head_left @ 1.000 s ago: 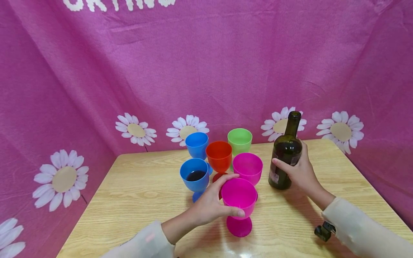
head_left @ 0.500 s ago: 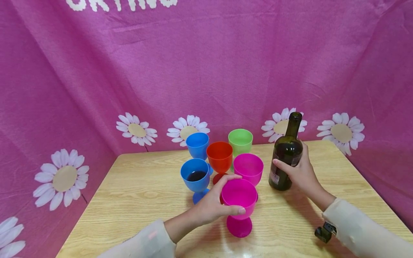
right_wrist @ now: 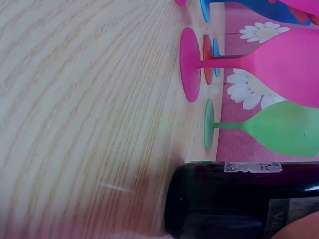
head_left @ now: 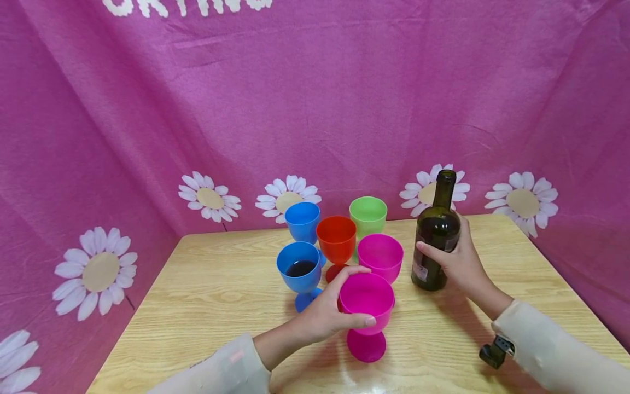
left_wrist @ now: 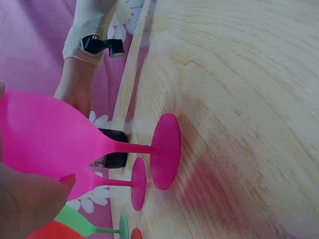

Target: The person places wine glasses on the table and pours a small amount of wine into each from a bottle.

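My left hand [head_left: 322, 312] holds the nearest pink goblet [head_left: 366, 303] by its bowl, thumb on the near side and fingers round the far side. This goblet is upright, and its bowl shows no dark liquid. In the left wrist view its round foot [left_wrist: 165, 152] is at the wooden tabletop. On the right, my right hand [head_left: 460, 262] grips a dark green wine bottle [head_left: 435, 235] round its body. The bottle is nearly upright, uncorked, with its base at the table. Part of its label [right_wrist: 252, 167] shows in the right wrist view.
Behind the held goblet stand a second pink goblet [head_left: 380, 257], a red one [head_left: 336, 241], a green one [head_left: 368, 213] and two blue ones. The nearer blue goblet [head_left: 298, 268] contains dark liquid. A pink daisy-patterned cloth [head_left: 315, 109] hangs behind the wooden table [head_left: 211, 284].
The bottle's neck has leaned very slightly left. Both hands keep their grips on the goblet and the bottle, and the other goblets stand as before.
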The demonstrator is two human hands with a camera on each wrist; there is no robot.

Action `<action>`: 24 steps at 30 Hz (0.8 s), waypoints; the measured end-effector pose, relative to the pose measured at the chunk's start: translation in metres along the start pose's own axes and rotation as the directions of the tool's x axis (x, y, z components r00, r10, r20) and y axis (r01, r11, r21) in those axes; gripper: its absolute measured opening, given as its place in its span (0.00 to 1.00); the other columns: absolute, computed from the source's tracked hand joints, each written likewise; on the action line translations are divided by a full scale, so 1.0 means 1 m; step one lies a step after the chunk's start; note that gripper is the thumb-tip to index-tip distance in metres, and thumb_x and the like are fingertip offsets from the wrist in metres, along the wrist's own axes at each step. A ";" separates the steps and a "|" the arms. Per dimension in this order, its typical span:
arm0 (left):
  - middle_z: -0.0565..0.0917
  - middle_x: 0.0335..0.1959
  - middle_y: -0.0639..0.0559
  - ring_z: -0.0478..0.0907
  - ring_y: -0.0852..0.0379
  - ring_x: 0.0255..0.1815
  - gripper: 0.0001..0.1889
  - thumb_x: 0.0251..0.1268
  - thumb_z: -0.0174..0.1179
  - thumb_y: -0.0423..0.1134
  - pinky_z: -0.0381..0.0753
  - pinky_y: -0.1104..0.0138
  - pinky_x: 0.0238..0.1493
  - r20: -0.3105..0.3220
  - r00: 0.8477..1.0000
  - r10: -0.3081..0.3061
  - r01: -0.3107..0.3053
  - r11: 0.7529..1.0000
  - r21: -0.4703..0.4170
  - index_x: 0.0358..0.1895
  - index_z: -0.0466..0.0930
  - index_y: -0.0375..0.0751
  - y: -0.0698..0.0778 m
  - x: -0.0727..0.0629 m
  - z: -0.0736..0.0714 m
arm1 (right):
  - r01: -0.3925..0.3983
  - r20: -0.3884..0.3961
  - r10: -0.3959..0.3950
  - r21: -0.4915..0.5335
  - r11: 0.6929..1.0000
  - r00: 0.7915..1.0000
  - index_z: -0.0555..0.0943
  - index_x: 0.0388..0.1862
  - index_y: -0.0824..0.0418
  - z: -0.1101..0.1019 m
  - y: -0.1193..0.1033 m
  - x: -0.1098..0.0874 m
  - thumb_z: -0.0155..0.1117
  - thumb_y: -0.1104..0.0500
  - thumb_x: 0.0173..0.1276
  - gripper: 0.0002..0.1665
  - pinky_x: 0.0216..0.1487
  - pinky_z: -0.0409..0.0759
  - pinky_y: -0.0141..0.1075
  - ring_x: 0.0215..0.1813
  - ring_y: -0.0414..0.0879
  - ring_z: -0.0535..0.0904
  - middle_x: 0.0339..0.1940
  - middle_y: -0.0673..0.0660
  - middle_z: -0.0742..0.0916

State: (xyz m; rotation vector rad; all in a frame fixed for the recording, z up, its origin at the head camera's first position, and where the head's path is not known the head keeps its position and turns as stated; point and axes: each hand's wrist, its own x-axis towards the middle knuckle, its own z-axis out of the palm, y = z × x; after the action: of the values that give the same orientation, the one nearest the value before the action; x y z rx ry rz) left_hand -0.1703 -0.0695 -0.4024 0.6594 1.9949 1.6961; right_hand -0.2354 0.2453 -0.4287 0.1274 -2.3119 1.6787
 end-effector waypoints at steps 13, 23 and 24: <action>0.76 0.64 0.58 0.73 0.54 0.66 0.38 0.63 0.73 0.40 0.87 0.59 0.51 -0.006 1.000 0.001 -0.001 1.000 0.000 0.72 0.63 0.66 -0.003 0.001 0.000 | 0.113 0.063 -0.107 -0.102 0.988 0.992 0.49 0.83 0.51 -0.002 -0.011 -0.011 0.79 0.61 0.62 0.60 0.67 0.72 0.48 0.62 0.49 0.74 0.69 0.64 0.74; 0.76 0.64 0.58 0.72 0.54 0.66 0.38 0.63 0.73 0.38 0.87 0.59 0.51 -0.002 1.000 -0.003 0.003 1.000 -0.007 0.72 0.63 0.65 -0.001 0.001 0.000 | 0.301 0.087 -0.288 -0.249 0.920 0.954 0.59 0.80 0.52 -0.007 -0.019 -0.024 0.86 0.65 0.51 0.62 0.58 0.64 0.16 0.60 0.24 0.70 0.67 0.64 0.78; 0.76 0.64 0.58 0.73 0.54 0.66 0.38 0.63 0.73 0.39 0.87 0.59 0.51 -0.002 1.000 -0.002 0.002 1.000 -0.006 0.72 0.63 0.65 -0.001 0.001 0.000 | 0.315 0.090 -0.302 -0.259 0.913 0.949 0.59 0.80 0.52 -0.007 -0.019 -0.025 0.86 0.65 0.50 0.62 0.58 0.63 0.15 0.60 0.23 0.69 0.67 0.63 0.78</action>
State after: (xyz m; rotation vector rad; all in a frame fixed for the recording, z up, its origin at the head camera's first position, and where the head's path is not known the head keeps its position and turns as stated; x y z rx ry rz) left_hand -0.1708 -0.0692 -0.4038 0.6538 1.9902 1.7013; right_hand -0.2056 0.2440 -0.4162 0.4548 -2.3786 1.2086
